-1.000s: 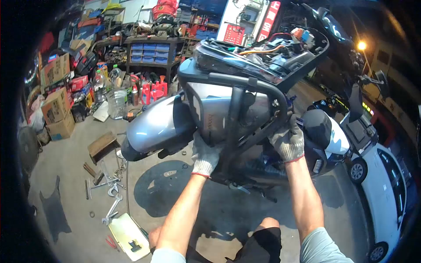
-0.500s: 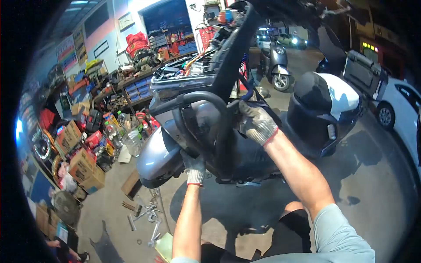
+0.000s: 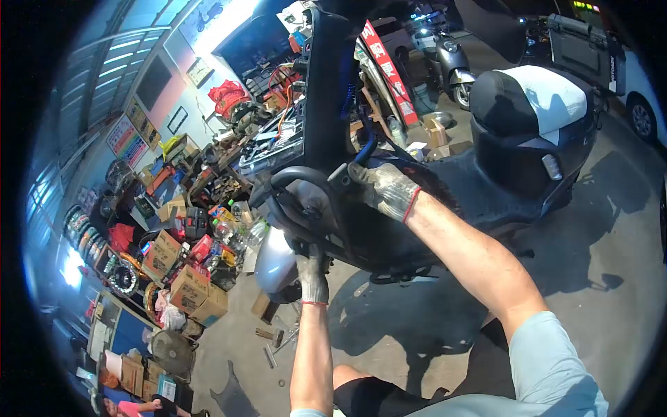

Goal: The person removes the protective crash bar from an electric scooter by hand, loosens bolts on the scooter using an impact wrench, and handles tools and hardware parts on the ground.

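A black tubular crash bar (image 3: 299,175) stands at the front of a grey scooter (image 3: 276,263). My gloved right hand (image 3: 390,190) is closed at the upper rear end of the bar, where a tube end with a hole shows. Lower down, my gloved left hand (image 3: 313,272) is closed around the bar's lower part beside the front fender; its fingertips are partly hidden. Whether the bar is fixed to the scooter I cannot tell. Behind it, a tray of tools (image 3: 281,139) sits next to the scooter's dark front panel (image 3: 326,90).
The scooter's seat (image 3: 497,104) has a white cloth over it. Cardboard boxes (image 3: 198,292) and clutter line the left wall. Loose tools (image 3: 269,354) and a dark flat panel (image 3: 233,393) lie on the floor. A person in pink (image 3: 132,409) is at lower left. A white car (image 3: 639,104) stands right.
My view has turned and tilted, so the scooter appears rotated. Both hands stay on the crash bar, and its tube end now shows beside my right hand.
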The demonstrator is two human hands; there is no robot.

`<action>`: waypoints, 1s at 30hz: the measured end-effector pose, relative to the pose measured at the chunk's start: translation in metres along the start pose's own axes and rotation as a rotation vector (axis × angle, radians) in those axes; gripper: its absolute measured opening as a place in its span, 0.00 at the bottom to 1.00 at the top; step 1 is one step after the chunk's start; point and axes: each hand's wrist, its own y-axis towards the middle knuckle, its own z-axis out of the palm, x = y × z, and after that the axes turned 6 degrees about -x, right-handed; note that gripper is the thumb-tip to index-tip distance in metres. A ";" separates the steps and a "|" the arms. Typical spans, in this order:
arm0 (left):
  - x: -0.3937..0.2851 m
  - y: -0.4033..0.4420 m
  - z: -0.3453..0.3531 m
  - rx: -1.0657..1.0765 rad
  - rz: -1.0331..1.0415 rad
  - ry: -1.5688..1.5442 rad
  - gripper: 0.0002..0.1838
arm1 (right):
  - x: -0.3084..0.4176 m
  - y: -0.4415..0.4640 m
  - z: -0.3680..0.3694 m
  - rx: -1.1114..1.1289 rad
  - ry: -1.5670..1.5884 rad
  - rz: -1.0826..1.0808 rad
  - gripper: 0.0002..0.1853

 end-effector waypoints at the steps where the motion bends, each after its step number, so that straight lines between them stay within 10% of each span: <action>1: -0.007 -0.003 0.010 -0.039 0.029 0.181 0.34 | 0.001 0.000 -0.001 0.003 -0.014 0.024 0.11; 30: 0.010 0.011 0.003 -0.176 0.035 0.732 0.31 | -0.007 0.009 0.010 -0.260 -0.214 -0.022 0.10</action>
